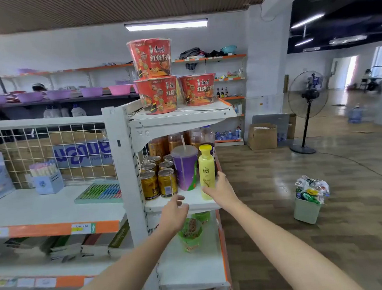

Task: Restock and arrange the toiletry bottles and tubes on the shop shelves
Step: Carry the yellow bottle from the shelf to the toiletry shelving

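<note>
While right hand (219, 189) grips yellow bottle (206, 171) upright on white shelf (194, 201) at frame centre, beside purple cup (185, 168), left hand (173, 211) hovers below, fingers loose, holding nothing.

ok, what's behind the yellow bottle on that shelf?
Behind the yellow bottle, gripped by the right hand, stands a dark bottle, mostly covered. More amber bottles stand further left. Their bases are hidden.
</note>
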